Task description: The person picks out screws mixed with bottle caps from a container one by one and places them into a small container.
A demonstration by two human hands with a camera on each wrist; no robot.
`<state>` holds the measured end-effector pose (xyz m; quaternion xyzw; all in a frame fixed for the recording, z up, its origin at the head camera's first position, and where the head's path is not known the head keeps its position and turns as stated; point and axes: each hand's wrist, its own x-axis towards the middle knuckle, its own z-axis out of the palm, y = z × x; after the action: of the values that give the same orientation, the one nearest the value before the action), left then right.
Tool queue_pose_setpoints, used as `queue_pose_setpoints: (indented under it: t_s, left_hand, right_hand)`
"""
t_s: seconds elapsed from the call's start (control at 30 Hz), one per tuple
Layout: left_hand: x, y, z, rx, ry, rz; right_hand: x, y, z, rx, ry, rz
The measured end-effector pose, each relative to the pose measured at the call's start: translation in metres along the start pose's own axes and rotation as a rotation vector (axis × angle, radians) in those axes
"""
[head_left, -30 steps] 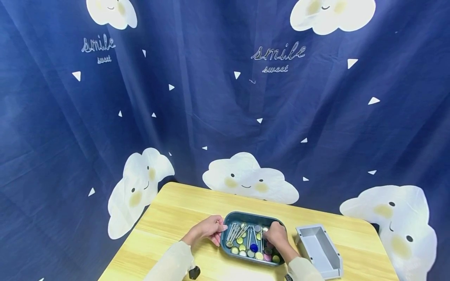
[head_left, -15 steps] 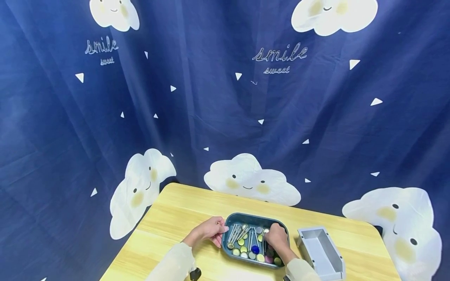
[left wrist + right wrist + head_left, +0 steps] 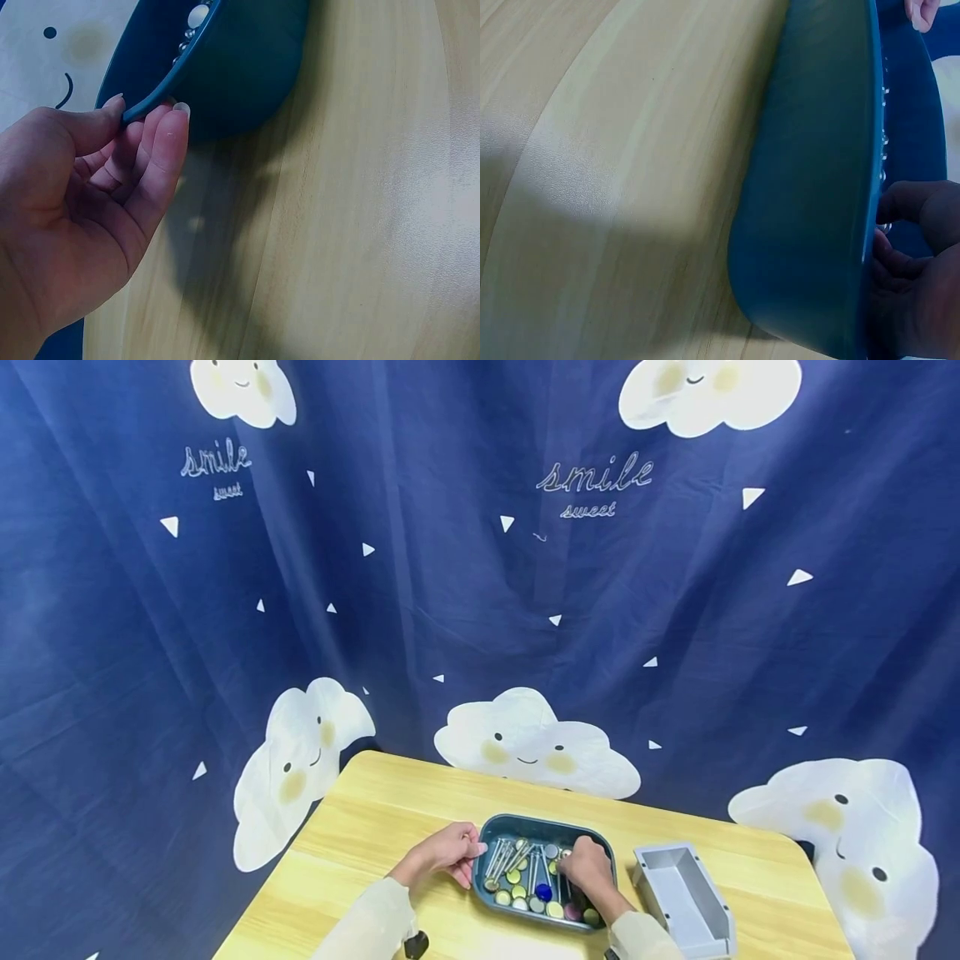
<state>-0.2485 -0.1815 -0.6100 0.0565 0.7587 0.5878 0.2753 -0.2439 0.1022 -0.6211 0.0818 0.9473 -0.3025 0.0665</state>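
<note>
The left hand (image 3: 450, 850) pinches the rim of the dark tray (image 3: 543, 821) on the bench (image 3: 382, 802). Inside, among metal rods (image 3: 500, 860) and coloured discs (image 3: 543, 892), the right hand (image 3: 589, 866) curls its fingers (whether around anything, I cannot tell). Picking seems in hand; the next move calls for a sure grip.

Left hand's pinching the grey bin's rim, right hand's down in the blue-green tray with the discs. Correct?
One error: the left hand is pinching the blue-green tray's rim, not the grey bin's; the left wrist view shows it. The right hand is down in that tray with the discs, as you said.
</note>
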Motion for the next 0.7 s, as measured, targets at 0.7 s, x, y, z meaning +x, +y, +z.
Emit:
queue_pose_setpoints:
  t_s: [0.7]
  left_hand:
    - [0.002, -0.0022, -0.0001, -0.011, 0.002, -0.003]
  right_hand:
    - [-0.0037, -0.0017, -0.0089, -0.032, -0.021, -0.008]
